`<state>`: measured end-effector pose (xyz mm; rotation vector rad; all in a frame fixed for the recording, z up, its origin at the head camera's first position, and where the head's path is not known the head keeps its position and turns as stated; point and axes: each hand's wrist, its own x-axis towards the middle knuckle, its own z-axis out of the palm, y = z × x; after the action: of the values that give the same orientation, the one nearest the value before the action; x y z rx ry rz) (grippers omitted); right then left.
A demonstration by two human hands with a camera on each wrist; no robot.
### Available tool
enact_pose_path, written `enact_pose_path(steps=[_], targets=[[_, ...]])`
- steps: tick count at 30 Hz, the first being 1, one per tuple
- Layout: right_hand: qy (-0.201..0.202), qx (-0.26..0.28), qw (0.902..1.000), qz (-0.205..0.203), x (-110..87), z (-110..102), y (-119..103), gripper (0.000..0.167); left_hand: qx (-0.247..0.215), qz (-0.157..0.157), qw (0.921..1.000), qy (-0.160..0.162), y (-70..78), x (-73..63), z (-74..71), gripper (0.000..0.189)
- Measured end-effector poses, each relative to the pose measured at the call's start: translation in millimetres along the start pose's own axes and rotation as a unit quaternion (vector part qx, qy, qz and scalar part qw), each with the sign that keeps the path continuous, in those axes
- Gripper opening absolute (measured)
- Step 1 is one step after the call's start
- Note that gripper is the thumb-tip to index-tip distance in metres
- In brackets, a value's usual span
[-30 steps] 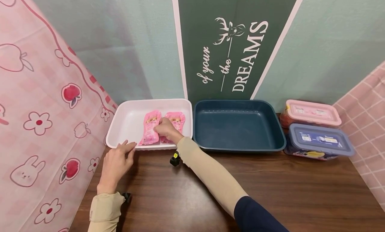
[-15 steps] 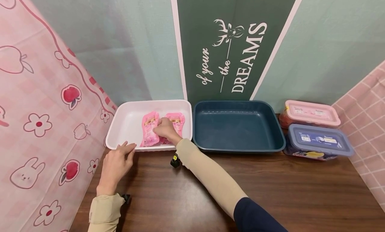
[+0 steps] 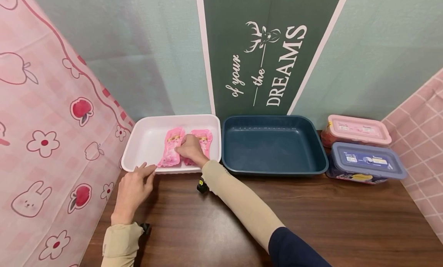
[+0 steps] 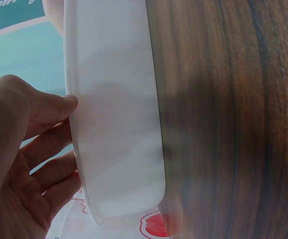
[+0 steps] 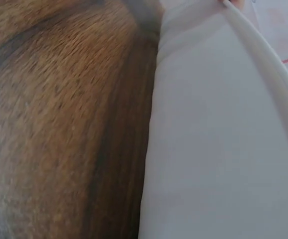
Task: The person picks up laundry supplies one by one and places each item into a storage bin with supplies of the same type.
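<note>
In the head view, two pink pouches with printed labels lie side by side in a white tray [image 3: 142, 133]. My right hand [image 3: 191, 148] reaches into the tray and pinches the right edge of the left pouch [image 3: 172, 147]. Part of the right pouch [image 3: 205, 141] is hidden behind that hand. My left hand [image 3: 134, 187] rests with loosely bent fingers at the tray's front rim; in the left wrist view its thumb [image 4: 70, 103] and fingertips touch the rim. The right wrist view shows the tray's outer wall [image 5: 218, 124] but not the grip on the pouch.
Right beside the white tray stands a dark blue tray [image 3: 273, 171]. Further right are a pink-lidded box [image 3: 360, 129] and a blue-lidded box [image 3: 368, 161]. Brown wooden table [image 3: 214, 228] lies in front, with printed curtains behind and at the sides.
The left pouch has shifted slightly in my right hand, its lower end swinging a little left. My left hand keeps its place at the rim.
</note>
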<state>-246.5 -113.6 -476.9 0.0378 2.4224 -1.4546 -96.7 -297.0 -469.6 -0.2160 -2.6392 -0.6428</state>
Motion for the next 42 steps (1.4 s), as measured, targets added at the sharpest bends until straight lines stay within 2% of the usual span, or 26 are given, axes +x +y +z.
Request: enact_pose_path(steps=[5,9,13,20,28,33,37,42], targets=[[0.005,-0.033,0.9991,-0.025,-0.1,-1,2,0.044,0.001,0.001,1.0,0.001,-0.1,-0.7,0.3,0.02],[0.01,-0.05,0.9979,-0.04,0.5,-1,4,0.047,0.004,0.005,1.0,0.002,-0.3,-0.9,0.6,0.021],[0.001,-0.054,0.9979,-0.037,2.0,-2,4,0.041,0.007,0.01,0.9999,0.003,-1.1,-0.6,0.8,0.023],[-0.003,-0.054,0.9981,-0.031,3.0,-2,3,0.015,0.008,0.007,0.9999,0.0,-1.6,-0.1,-0.1,0.023],[-0.01,-0.065,0.9974,-0.029,-1.1,-6,-2,0.012,0.003,0.001,1.0,-0.001,0.9,0.2,-0.1,0.022],[0.002,-0.073,0.9944,-0.076,-8.1,-17,-4,0.013,0.003,0.003,1.0,-0.002,3.4,1.0,0.8,0.021],[0.021,-0.092,0.9864,-0.135,-15.5,-32,-4,0.01,0.006,0.004,1.0,-0.002,3.7,0.3,1.9,0.021],[0.033,-0.088,0.9769,-0.192,-24.2,-56,-6,0.006,0.01,-0.008,0.9999,-0.006,4.4,-0.3,1.0,0.022]])
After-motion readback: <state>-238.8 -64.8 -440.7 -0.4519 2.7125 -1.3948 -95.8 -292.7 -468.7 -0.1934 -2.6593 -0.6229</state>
